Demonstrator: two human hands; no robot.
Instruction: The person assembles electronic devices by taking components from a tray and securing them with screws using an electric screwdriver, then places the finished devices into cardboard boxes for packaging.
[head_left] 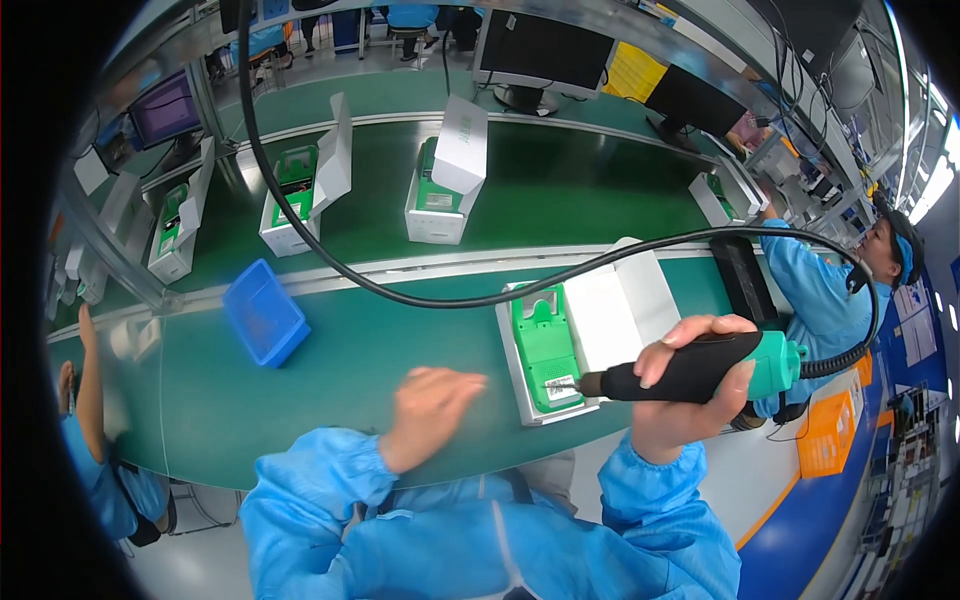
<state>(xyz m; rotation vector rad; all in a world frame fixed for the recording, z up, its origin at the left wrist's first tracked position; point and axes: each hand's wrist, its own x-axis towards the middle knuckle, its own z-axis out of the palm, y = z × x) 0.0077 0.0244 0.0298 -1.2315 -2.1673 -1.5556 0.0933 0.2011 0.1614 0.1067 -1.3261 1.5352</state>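
My right hand [690,400] is wrapped round a corded electric screwdriver [695,368] with a black grip and a teal rear end. Its thin bit points left, over the lower end of a green plastic device [547,345]; whether it touches cannot be made out. The device lies in an open white box [512,375], with a pale label near its lower end. The box's lid [640,290] is folded out to the right. Left of the box, my left hand [430,412] hovers over the green table, slightly blurred, fingers drawn together; anything between them is hidden.
A black cable [440,302] loops across the workspace to the screwdriver. A blue tray [265,313] sits at left, a black tray [745,280] at right. Beyond, several open white boxes [435,225] hold green devices. Co-workers [825,270] are at both sides; an orange crate [828,435] stands right.
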